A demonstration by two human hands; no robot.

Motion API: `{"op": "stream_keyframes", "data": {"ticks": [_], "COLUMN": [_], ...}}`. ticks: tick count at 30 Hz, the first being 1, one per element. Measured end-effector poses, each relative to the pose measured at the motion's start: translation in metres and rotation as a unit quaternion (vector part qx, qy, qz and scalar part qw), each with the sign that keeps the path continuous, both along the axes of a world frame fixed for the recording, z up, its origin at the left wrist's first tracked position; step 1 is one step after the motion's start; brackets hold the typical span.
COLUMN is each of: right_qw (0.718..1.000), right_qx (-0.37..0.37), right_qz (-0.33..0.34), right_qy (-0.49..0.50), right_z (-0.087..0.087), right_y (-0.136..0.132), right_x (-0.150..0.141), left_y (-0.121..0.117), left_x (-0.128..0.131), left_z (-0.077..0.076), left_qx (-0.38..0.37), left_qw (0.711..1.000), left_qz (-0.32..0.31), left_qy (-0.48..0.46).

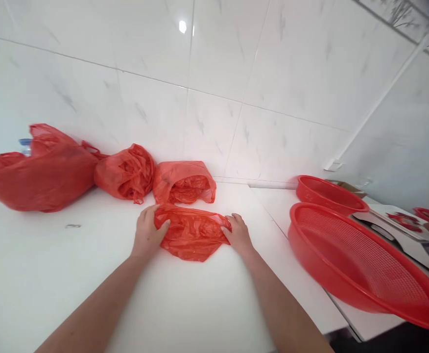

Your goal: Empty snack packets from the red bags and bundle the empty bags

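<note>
The left hand (149, 232) and right hand (239, 233) are apart, each pinching one side of the red plastic bag (194, 234) on the white desk (163, 304). This opposed grip presumably keeps the thin film spread and controlled.
</note>
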State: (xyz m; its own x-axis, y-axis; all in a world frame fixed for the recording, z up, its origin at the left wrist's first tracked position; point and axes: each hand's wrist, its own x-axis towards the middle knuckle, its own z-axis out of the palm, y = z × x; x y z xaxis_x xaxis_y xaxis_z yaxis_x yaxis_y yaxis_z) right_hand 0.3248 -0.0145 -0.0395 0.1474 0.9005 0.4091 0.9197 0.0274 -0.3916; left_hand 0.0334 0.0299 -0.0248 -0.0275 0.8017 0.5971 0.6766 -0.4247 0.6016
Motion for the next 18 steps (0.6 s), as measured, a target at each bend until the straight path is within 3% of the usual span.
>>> {"op": "stream_keyframes", "data": {"ticks": [4, 8, 13, 18], "right_qw": [1.000, 0.999, 0.995, 0.979], "right_qx": [-0.003, 0.008, 0.025, 0.017], "right_qz": [0.016, 0.005, -0.063, -0.153], "right_qy": [0.015, 0.034, 0.077, 0.135], "right_z": [-0.003, 0.000, 0.000, 0.000], "right_y": [0.007, 0.015, 0.029, 0.039], "right_x": [-0.006, -0.004, 0.018, 0.043], "left_y": [-0.002, -0.002, 0.004, 0.001], "left_x": [-0.004, -0.007, -0.007, -0.004], "left_z": [0.002, 0.002, 0.003, 0.011], "left_qx": [-0.067, -0.081, -0.105, -0.194], "left_qw": [0.996, 0.994, 0.991, 0.974], "left_qz": [-0.029, -0.023, -0.006, 0.006], "left_qy": [-0.052, -0.076, -0.082, -0.119]}}
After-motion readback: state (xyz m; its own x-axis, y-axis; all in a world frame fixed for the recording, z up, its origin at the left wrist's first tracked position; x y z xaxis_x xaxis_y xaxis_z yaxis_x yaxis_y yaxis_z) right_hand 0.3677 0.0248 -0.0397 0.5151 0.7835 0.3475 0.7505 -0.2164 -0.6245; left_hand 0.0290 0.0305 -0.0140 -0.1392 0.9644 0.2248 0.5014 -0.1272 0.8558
